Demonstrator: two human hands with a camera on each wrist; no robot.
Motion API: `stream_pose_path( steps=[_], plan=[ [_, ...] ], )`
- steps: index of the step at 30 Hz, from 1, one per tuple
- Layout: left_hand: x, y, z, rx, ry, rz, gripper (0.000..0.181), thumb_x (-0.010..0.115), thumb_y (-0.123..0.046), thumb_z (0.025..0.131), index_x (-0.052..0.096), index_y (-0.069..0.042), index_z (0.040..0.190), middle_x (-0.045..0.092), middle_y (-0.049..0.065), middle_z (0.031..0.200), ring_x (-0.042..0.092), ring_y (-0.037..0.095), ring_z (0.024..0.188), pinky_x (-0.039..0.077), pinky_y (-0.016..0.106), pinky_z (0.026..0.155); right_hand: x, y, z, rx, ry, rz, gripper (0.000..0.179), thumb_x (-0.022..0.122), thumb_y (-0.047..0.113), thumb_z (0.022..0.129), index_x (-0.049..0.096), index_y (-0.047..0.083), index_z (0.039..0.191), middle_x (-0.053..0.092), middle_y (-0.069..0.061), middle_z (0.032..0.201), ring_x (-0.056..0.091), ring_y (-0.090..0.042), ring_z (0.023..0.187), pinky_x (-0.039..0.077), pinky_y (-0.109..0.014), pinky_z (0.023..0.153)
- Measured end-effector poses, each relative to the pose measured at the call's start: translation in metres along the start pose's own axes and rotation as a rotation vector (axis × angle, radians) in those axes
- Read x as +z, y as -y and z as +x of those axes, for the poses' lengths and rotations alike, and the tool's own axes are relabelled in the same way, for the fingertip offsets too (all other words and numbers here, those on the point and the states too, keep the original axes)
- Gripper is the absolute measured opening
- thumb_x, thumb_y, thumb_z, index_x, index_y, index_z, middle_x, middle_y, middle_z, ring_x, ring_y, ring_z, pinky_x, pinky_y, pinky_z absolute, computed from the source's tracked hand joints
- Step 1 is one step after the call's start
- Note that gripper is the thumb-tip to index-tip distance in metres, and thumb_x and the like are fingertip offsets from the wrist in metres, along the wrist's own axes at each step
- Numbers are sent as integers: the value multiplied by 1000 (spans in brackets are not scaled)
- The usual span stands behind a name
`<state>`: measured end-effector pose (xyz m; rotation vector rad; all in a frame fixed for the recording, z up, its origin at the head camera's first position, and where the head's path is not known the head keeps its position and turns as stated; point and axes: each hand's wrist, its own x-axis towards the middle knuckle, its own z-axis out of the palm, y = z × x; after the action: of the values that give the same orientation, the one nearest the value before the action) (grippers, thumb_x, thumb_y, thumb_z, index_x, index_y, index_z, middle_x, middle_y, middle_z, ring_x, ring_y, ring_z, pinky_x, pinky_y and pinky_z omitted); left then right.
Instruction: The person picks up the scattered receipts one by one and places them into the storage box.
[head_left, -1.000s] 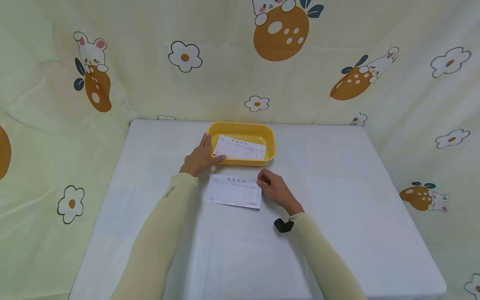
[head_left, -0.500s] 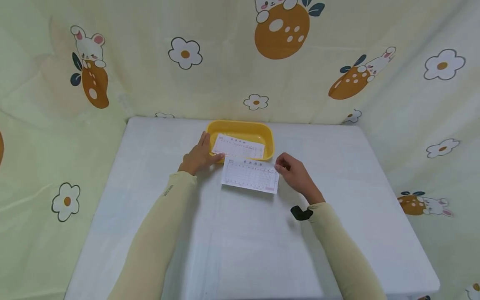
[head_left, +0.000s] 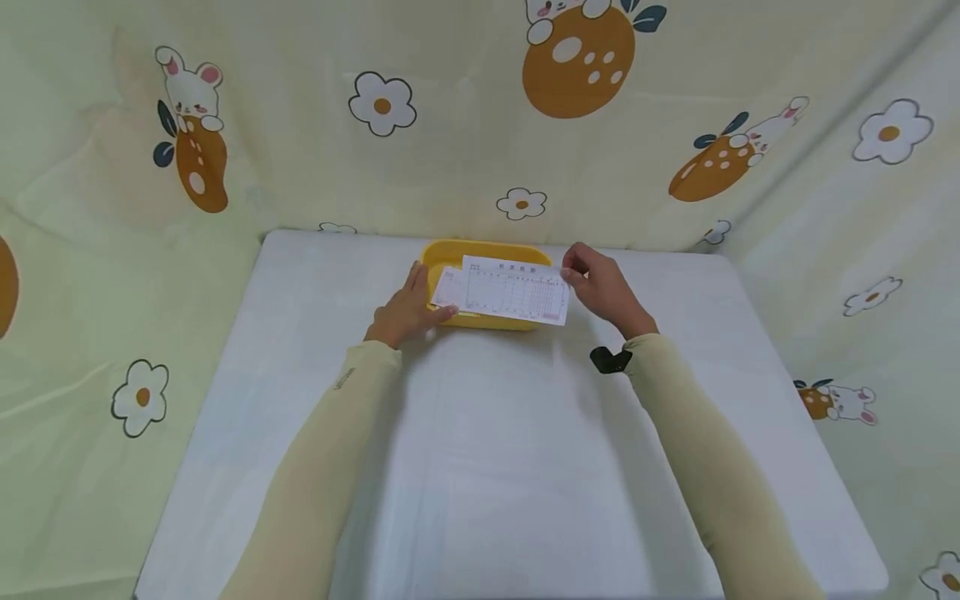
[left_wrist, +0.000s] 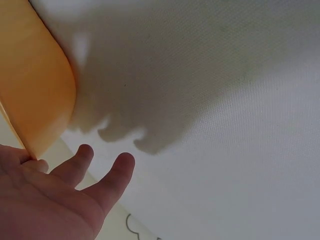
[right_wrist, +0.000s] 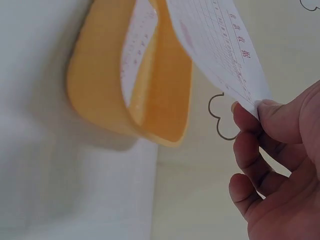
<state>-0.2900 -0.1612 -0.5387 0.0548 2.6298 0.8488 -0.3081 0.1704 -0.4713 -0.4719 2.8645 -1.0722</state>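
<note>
A white printed slip with a ruled table [head_left: 516, 290] hangs over a shallow yellow tray [head_left: 450, 252] at the back of the table. My right hand [head_left: 603, 290] pinches the slip's right edge between thumb and forefinger; the right wrist view shows the pinched corner [right_wrist: 245, 97]. Beneath it, a second printed slip [head_left: 447, 287] lies in the tray, mostly covered in the head view. My left hand [head_left: 405, 315] holds the tray's front left corner, thumb over the front rim. In the left wrist view two of its fingers [left_wrist: 112, 182] stretch out past the tray wall [left_wrist: 40, 75].
The table [head_left: 487, 467] has a white cover and reaches back to a cream curtain [head_left: 442, 167] printed with flowers, rabbits and orange fruit. More of this cloth hangs on both sides. A small black object [head_left: 610, 360] sits at my right cuff.
My right hand has lifted the slip from the table in front of the tray and carried it back and right, over the tray. My left hand has stayed at the tray's corner.
</note>
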Motion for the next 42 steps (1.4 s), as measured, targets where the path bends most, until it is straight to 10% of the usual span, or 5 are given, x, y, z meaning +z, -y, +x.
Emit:
stream_pose_path(
  steps=[18,42],
  plan=[
    [1,-2,3,-20,3,24,112,66,-64,100,-3,-16,174,-9,0,180,29,35,159,31,70,119,-28,43,81,19,36,-106,14,52,6,112,57,-4,121,60,-21,110,53,-35,102,48,-42,88],
    [0,0,3,-26,-2,9,111,66,-64,99,-2,-17,174,-10,-1,180,27,36,160,30,70,119,2,48,87,47,60,-69,12,54,7,112,58,-2,120,61,-19,113,53,-35,105,49,-43,93]
  ],
)
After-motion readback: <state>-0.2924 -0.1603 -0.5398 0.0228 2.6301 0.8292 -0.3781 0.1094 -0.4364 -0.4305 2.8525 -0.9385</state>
